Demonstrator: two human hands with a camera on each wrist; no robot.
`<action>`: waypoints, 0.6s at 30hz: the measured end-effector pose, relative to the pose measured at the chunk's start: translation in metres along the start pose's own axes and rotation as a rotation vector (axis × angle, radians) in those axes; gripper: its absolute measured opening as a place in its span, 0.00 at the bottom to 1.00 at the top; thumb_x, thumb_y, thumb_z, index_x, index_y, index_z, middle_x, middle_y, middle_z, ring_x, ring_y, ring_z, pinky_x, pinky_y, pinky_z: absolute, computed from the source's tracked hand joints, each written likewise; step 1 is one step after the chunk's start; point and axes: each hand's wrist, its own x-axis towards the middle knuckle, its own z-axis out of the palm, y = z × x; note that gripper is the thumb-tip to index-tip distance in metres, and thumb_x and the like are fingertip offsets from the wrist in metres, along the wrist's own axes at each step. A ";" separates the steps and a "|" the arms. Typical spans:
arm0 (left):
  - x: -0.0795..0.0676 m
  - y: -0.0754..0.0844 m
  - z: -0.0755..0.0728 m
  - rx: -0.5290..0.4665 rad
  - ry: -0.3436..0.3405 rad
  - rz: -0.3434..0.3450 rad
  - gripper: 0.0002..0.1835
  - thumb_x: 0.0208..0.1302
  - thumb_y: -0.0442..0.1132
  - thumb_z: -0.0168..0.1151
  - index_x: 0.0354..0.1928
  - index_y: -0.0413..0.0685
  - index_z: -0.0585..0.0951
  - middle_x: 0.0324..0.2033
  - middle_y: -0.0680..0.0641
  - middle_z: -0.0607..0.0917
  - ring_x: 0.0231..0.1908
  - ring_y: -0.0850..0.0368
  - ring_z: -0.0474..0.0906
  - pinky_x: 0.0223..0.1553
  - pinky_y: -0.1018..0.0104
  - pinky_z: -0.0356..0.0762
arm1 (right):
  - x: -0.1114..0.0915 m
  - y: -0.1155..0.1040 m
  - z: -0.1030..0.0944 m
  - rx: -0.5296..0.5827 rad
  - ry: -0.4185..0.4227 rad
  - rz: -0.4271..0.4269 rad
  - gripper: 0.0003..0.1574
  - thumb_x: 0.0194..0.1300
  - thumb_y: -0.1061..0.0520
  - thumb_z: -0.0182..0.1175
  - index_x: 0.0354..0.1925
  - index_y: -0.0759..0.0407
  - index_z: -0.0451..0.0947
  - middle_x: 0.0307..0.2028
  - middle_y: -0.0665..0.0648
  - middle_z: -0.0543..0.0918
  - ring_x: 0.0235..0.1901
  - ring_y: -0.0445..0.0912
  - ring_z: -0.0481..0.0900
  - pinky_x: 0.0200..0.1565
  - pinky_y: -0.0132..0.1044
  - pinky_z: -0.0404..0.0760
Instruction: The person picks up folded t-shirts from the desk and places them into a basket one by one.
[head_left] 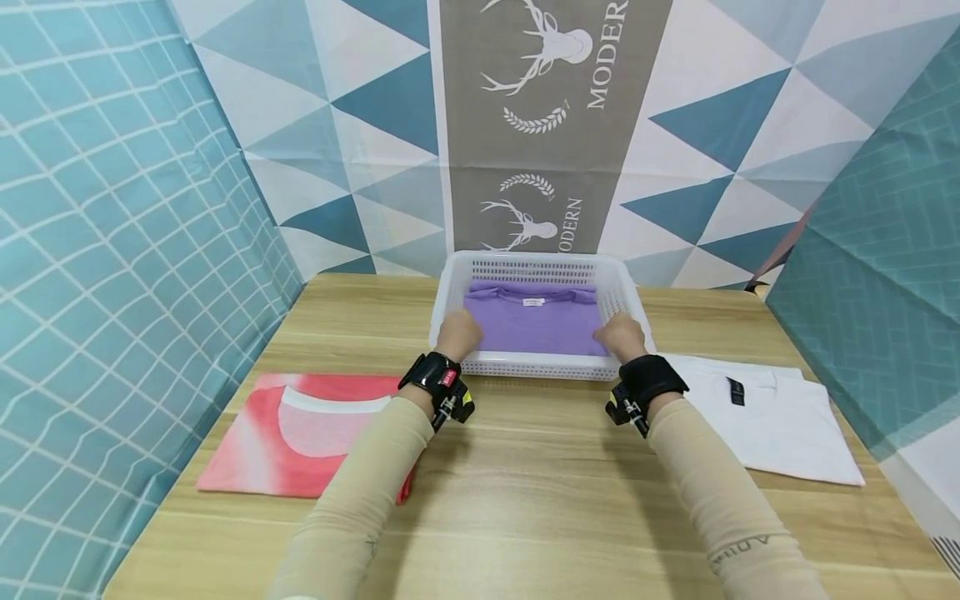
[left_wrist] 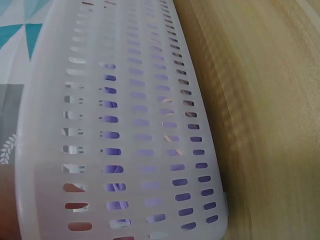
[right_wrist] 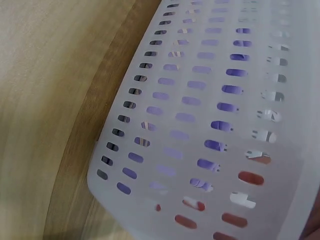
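A white plastic basket with slotted walls sits on the wooden table against the back wall. Inside it lies a folded purple T-shirt, its collar toward the back. My left hand grips the basket at its front left corner, and my right hand holds the front right corner. Through the slots of the basket wall in the right wrist view, parts of my fingers show on the inner side. The left wrist view is mostly filled by the basket's wall, with purple cloth behind the slots.
A folded red and pink shirt lies on the table at the left, partly behind my left forearm. To the right is a folded white shirt with a black label. Patterned cloth covers the walls behind and beside the table.
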 end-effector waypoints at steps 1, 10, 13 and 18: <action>0.000 0.000 0.001 0.032 -0.004 0.008 0.08 0.63 0.31 0.52 0.32 0.33 0.79 0.36 0.36 0.85 0.29 0.49 0.76 0.29 0.60 0.75 | 0.000 0.000 0.000 -0.034 -0.013 -0.008 0.22 0.62 0.55 0.55 0.43 0.75 0.75 0.40 0.69 0.79 0.36 0.54 0.75 0.39 0.42 0.77; 0.053 -0.029 0.043 0.155 -0.112 -0.051 0.12 0.60 0.38 0.56 0.39 0.37 0.83 0.43 0.40 0.87 0.41 0.47 0.82 0.42 0.57 0.81 | 0.010 -0.001 0.013 -0.182 -0.111 -0.061 0.17 0.56 0.61 0.55 0.38 0.74 0.79 0.41 0.69 0.81 0.31 0.52 0.72 0.29 0.36 0.71; 0.130 -0.077 0.116 0.218 -0.098 -0.053 0.14 0.56 0.43 0.59 0.39 0.41 0.83 0.42 0.43 0.86 0.39 0.49 0.81 0.37 0.58 0.80 | 0.018 0.000 0.016 -0.220 -0.174 -0.021 0.18 0.58 0.61 0.53 0.42 0.73 0.78 0.44 0.69 0.81 0.35 0.54 0.74 0.35 0.40 0.76; 0.247 -0.149 0.225 0.291 -0.127 -0.091 0.15 0.49 0.49 0.63 0.35 0.48 0.83 0.41 0.48 0.85 0.37 0.51 0.80 0.32 0.57 0.79 | 0.088 0.043 0.055 -0.268 -0.203 -0.075 0.16 0.56 0.59 0.50 0.35 0.68 0.80 0.40 0.66 0.81 0.34 0.54 0.75 0.35 0.40 0.76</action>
